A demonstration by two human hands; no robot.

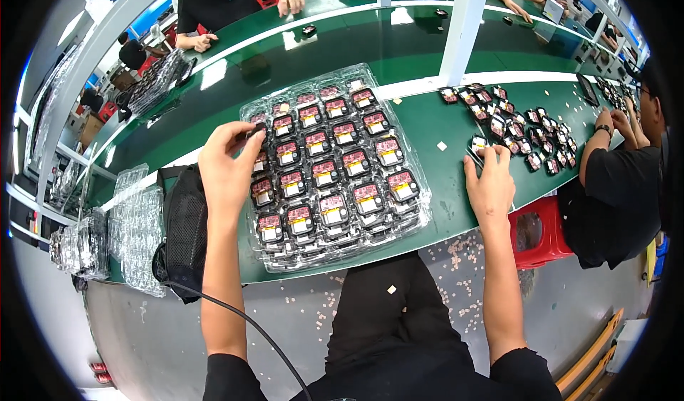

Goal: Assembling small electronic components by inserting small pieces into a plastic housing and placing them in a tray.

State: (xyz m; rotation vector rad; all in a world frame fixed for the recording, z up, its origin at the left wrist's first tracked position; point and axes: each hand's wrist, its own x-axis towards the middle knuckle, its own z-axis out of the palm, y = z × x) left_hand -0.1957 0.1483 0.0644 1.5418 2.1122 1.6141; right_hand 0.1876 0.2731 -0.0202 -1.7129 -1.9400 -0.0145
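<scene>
Black trousers (388,308) below; hands (228,166) flank the tray (420,212) edges.

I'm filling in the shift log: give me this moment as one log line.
left hand: pinching small module at clear tray edge | right hand: on loose modules, green bench | tray: nearly full

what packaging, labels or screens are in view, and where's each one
Clear plastic tray: centre of the green table, stacked, pockets filled with small black parts.
Labels: one on each part, pink above, white-and-yellow below.
Left hand: pinches a small black part at the tray's upper-left corner.
Right hand: fingers on loose black parts scattered to the right.
Empty clear trays: stacked at the table's left end.
Tablet-like screen: far right, tilted, pale.
</scene>
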